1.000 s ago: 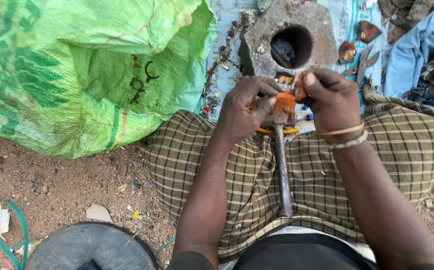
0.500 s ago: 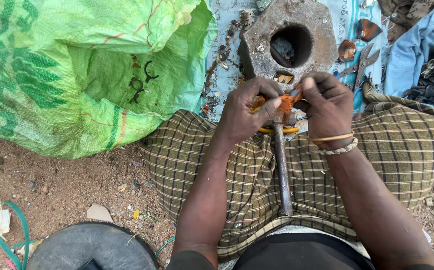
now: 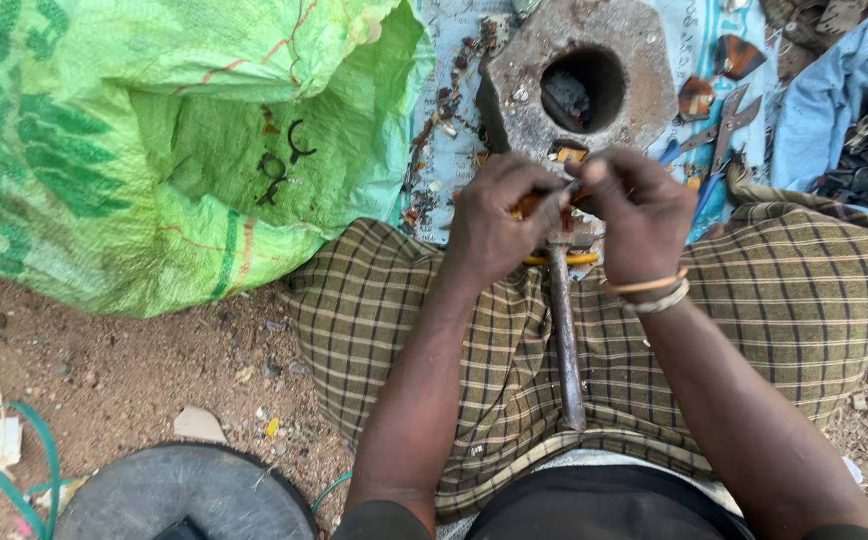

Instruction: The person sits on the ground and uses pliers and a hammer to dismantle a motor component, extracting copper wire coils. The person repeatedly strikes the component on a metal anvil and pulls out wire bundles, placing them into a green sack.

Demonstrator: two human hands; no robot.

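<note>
Left hand [image 3: 494, 215] and right hand [image 3: 639, 205] pinched together on small orange piece [image 3: 532, 203] atop upright metal rod [image 3: 564, 330], above checked cloth [image 3: 784, 300]. Risk: piece slipping from fingertips, dropping onto cloth or dirt.

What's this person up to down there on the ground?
A person sits on bare dirt in a checked wrap, working with both hands close together. The left hand and right hand pinch a small orange piece at the top of a metal rod that lies along the lap. Just ahead sits a heavy metal block with a round hole on a blue sheet strewn with scraps. A big green woven sack lies to the left.
</note>
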